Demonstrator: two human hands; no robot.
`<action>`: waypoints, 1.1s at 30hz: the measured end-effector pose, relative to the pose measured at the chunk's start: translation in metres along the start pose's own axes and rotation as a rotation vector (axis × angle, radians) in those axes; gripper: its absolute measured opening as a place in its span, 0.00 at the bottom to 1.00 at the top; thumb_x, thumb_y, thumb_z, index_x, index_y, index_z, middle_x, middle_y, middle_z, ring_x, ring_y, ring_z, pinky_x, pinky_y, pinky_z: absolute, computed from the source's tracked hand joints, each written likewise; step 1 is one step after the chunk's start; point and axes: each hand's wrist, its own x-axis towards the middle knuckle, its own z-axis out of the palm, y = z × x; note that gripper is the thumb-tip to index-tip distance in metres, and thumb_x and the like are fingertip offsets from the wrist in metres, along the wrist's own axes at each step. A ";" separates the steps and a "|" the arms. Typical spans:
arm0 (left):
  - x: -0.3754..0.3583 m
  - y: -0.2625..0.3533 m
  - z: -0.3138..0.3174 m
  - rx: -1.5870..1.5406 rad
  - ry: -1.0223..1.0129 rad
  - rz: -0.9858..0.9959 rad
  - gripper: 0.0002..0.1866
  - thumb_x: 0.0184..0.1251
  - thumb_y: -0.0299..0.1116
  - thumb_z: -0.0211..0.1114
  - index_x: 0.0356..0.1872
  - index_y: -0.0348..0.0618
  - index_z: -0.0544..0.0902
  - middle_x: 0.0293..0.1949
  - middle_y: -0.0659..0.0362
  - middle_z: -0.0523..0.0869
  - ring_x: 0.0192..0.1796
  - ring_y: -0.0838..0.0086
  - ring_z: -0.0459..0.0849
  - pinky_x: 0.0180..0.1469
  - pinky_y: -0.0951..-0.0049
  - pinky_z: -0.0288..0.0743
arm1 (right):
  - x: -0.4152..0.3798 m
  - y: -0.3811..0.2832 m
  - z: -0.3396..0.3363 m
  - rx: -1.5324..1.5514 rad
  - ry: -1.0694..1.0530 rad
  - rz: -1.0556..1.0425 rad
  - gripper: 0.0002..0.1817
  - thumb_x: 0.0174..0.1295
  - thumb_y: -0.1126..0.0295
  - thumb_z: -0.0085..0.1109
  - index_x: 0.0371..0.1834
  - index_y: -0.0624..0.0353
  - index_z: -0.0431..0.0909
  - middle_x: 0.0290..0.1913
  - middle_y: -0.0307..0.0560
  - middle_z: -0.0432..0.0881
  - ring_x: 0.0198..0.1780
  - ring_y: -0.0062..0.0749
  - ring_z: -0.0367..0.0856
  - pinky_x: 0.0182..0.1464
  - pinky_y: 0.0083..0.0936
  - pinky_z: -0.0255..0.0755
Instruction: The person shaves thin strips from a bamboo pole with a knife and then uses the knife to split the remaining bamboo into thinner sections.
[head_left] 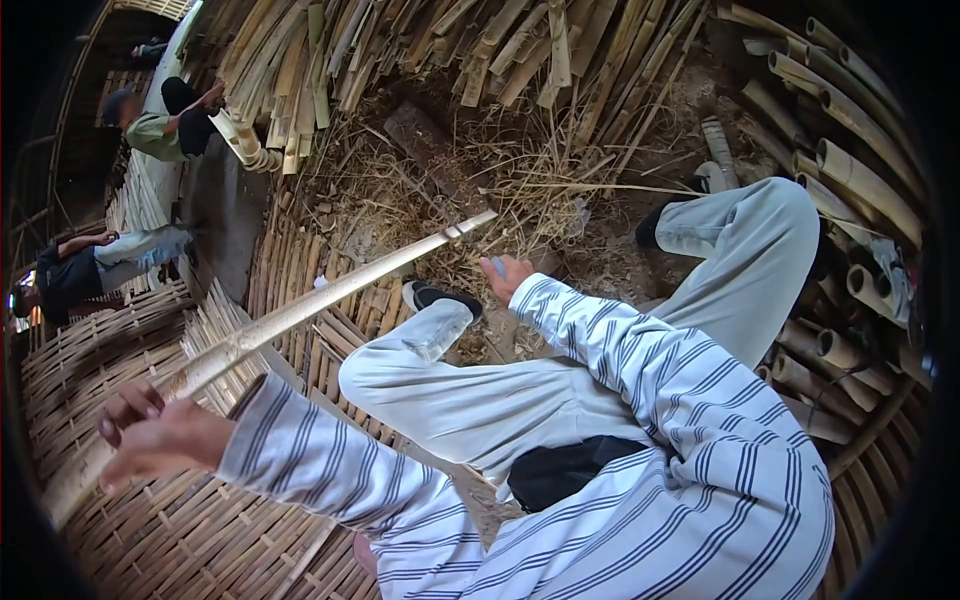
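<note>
A long split bamboo pole [320,298] slants from the lower left edge up to the middle, and its narrow far end lies over shavings. At the lower left, my left hand [165,437] is across the pole's wide near part, its fingers bent at one side and the thumb at the other. My right hand [509,279] is closed near the centre, below the pole's far end and apart from it. Something small and bluish shows at its fingers, too small to make out.
Bamboo strips [400,45] are heaped at the top, and cut bamboo tubes [870,175] at the right. Woven bamboo [190,540] covers the lower left. Two co-workers, one in a green shirt [155,137], one in a dark shirt [68,268], are at the left. My bent legs [450,395] lie below the shavings.
</note>
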 end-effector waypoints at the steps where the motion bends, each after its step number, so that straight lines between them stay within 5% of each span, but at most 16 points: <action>1: -0.003 -0.001 -0.004 -0.001 -0.018 0.048 0.36 0.68 0.65 0.15 0.19 0.46 0.59 0.13 0.62 0.57 0.15 0.78 0.49 0.16 0.76 0.47 | -0.002 -0.002 -0.003 0.012 -0.016 -0.004 0.35 0.62 0.38 0.43 0.48 0.62 0.77 0.43 0.73 0.78 0.48 0.65 0.77 0.55 0.46 0.70; 5: 0.002 -0.002 -0.017 -0.121 -0.203 0.121 0.36 0.67 0.65 0.14 0.17 0.46 0.58 0.12 0.62 0.54 0.15 0.77 0.47 0.17 0.76 0.42 | -0.012 0.012 0.005 0.102 0.007 -0.077 0.34 0.58 0.38 0.51 0.48 0.62 0.76 0.36 0.72 0.80 0.43 0.64 0.80 0.51 0.45 0.73; 8: -0.005 0.000 -0.011 -0.079 -0.025 0.119 0.32 0.70 0.59 0.16 0.19 0.46 0.58 0.13 0.62 0.54 0.16 0.77 0.46 0.19 0.75 0.42 | -0.014 0.017 0.011 0.079 -0.021 -0.054 0.31 0.55 0.41 0.58 0.46 0.60 0.79 0.35 0.69 0.81 0.41 0.62 0.81 0.49 0.43 0.75; 9: -0.001 -0.002 -0.012 -0.076 0.001 0.104 0.34 0.70 0.61 0.16 0.21 0.45 0.59 0.14 0.61 0.55 0.17 0.77 0.47 0.19 0.75 0.43 | -0.011 0.022 0.017 0.163 -0.031 -0.070 0.23 0.54 0.48 0.62 0.35 0.60 0.80 0.31 0.61 0.83 0.36 0.55 0.82 0.42 0.41 0.76; 16: -0.007 -0.002 -0.003 0.045 0.097 0.096 0.35 0.69 0.64 0.17 0.22 0.45 0.60 0.14 0.62 0.57 0.17 0.77 0.49 0.19 0.77 0.48 | -0.004 0.023 0.030 -0.095 0.061 -0.059 0.20 0.52 0.54 0.64 0.39 0.59 0.80 0.33 0.61 0.83 0.39 0.57 0.82 0.44 0.43 0.76; 21: -0.002 -0.007 -0.004 -0.001 0.086 0.086 0.35 0.70 0.64 0.18 0.20 0.46 0.60 0.14 0.62 0.56 0.16 0.77 0.48 0.20 0.77 0.49 | -0.027 -0.017 0.027 0.141 0.120 -0.246 0.17 0.49 0.57 0.65 0.34 0.58 0.78 0.29 0.64 0.81 0.34 0.62 0.81 0.39 0.47 0.77; 24: -0.009 -0.002 0.001 0.023 0.090 0.094 0.34 0.70 0.64 0.19 0.20 0.46 0.59 0.14 0.62 0.56 0.16 0.77 0.49 0.20 0.77 0.49 | -0.029 -0.018 0.016 0.056 -0.082 -0.271 0.19 0.43 0.61 0.67 0.37 0.58 0.76 0.32 0.64 0.81 0.38 0.62 0.81 0.42 0.47 0.76; 26: -0.009 0.000 0.001 0.014 0.094 0.095 0.34 0.70 0.64 0.19 0.19 0.46 0.59 0.14 0.62 0.56 0.16 0.77 0.49 0.20 0.76 0.49 | -0.011 0.009 0.033 -0.056 -0.114 -0.112 0.24 0.40 0.62 0.67 0.43 0.57 0.77 0.36 0.65 0.82 0.42 0.61 0.81 0.46 0.46 0.76; 28: -0.003 -0.003 -0.003 -0.021 0.108 0.086 0.34 0.70 0.63 0.18 0.19 0.45 0.59 0.14 0.61 0.57 0.16 0.77 0.49 0.20 0.76 0.49 | -0.007 0.015 0.029 -0.073 0.066 0.053 0.17 0.46 0.64 0.61 0.41 0.55 0.80 0.37 0.60 0.83 0.42 0.56 0.82 0.49 0.43 0.75; 30: -0.007 0.001 -0.002 -0.025 0.120 0.089 0.34 0.70 0.63 0.19 0.20 0.45 0.59 0.15 0.61 0.57 0.16 0.76 0.49 0.20 0.75 0.49 | 0.044 0.070 0.065 -0.131 0.024 0.011 0.14 0.47 0.64 0.61 0.38 0.56 0.81 0.37 0.58 0.83 0.42 0.56 0.81 0.51 0.43 0.73; 33: -0.009 0.003 0.003 -0.040 0.116 0.104 0.33 0.70 0.62 0.20 0.20 0.45 0.59 0.15 0.61 0.57 0.16 0.76 0.48 0.20 0.74 0.48 | 0.013 0.055 0.044 -0.066 0.061 -0.166 0.11 0.49 0.64 0.61 0.34 0.56 0.81 0.34 0.60 0.83 0.39 0.58 0.81 0.47 0.45 0.75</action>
